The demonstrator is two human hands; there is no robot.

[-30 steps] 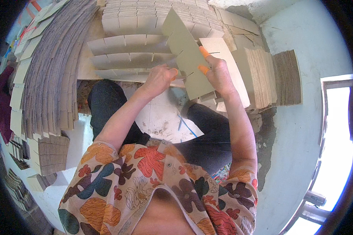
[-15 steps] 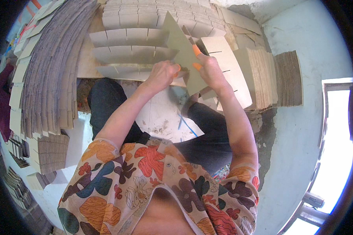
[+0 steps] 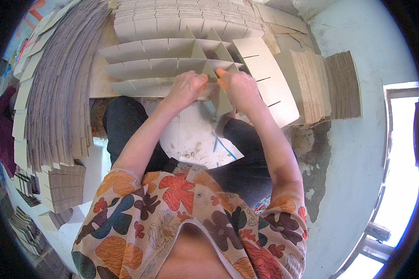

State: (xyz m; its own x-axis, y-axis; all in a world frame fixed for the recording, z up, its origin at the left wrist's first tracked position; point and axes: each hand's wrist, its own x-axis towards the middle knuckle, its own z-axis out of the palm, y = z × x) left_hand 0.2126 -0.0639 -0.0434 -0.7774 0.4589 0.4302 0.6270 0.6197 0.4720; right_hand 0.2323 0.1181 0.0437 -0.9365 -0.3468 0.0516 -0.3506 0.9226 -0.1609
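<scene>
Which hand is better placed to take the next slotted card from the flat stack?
Probably the right hand: it sits beside the flat stack of slotted cards at the person's right. The left hand rests farther away, on the cardboard grid, which it seems to steady.

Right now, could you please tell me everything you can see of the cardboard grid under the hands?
The cardboard grid is grey-brown slotted strips interlocked: long strips run left to right, shorter cross pieces stand upright at its right end. It rests on a pale board beyond the knees. Both hands, left hand and right hand, press a cross piece into its near edge.
</scene>
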